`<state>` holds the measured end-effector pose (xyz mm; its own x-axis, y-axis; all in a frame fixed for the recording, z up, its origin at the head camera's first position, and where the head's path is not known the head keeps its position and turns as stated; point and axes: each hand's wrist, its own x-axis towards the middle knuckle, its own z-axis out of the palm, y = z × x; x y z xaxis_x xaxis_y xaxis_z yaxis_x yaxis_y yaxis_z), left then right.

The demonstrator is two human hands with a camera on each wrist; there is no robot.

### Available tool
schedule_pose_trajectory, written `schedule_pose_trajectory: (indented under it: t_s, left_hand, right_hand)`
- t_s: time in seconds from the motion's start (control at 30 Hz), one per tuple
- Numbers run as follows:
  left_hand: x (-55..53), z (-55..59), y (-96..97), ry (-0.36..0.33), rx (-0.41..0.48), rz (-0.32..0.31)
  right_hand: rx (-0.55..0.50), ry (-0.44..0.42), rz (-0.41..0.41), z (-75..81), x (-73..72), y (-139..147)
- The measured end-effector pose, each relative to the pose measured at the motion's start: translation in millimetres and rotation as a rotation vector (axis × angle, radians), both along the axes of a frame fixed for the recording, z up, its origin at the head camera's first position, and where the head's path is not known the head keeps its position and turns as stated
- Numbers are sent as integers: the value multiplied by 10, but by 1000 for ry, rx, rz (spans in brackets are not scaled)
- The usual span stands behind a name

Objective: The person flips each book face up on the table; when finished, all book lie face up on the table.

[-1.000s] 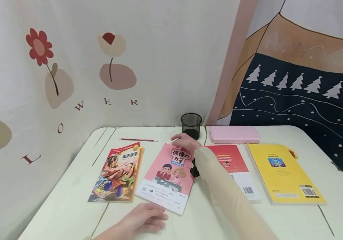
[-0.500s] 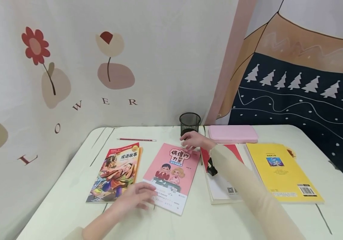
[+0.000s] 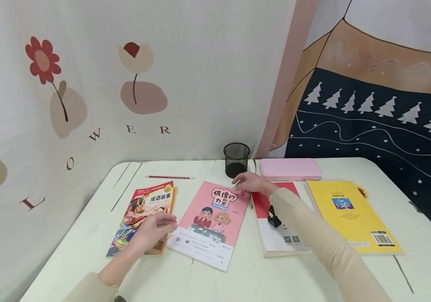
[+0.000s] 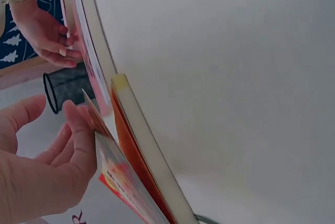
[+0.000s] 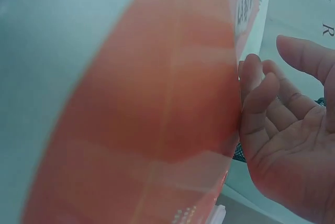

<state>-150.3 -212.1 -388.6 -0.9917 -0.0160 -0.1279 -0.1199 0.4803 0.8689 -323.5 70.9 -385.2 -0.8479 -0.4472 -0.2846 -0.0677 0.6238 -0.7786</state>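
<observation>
laying-out apparently done: pink book [image 3: 209, 226] flat on the bench [image 3: 253, 281]
left of it, the idiom-story book [image 3: 144, 209] is met by the left hand [image 3: 153, 230]; the pink book's far right corner is flanked by the right hand [image 3: 251, 183]; both hands' fingers are loose, nothing gripped; behind it, pencil [image 3: 170, 177] and mesh cup [image 3: 236, 161] are left apart.

Table [image 3: 249, 279] holds books [image 3: 219, 212], cup [image 3: 236, 160], pink case [image 3: 290, 168], probably a pencil [image 3: 170, 177].

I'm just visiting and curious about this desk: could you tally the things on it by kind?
Books: 4 (illustrated book, pink book, red-and-white book, yellow book)
Pencil: 1
Mesh cup: 1
Pink case: 1
Total: 7, not counting an unclear patch beside the yellow book.
</observation>
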Motion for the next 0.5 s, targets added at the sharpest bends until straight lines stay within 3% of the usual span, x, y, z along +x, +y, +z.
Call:
schedule_pose_trajectory:
  t_s: [0.23,0.5]
  left_hand:
    - [-4,-49,-10,-34,-118,-17]
    - [12,-52,-6,-83,-138,-43]
  right_hand:
    - [24,15,0,-57,-5,-37]
    - [26,5,12,-52,-8,-66]
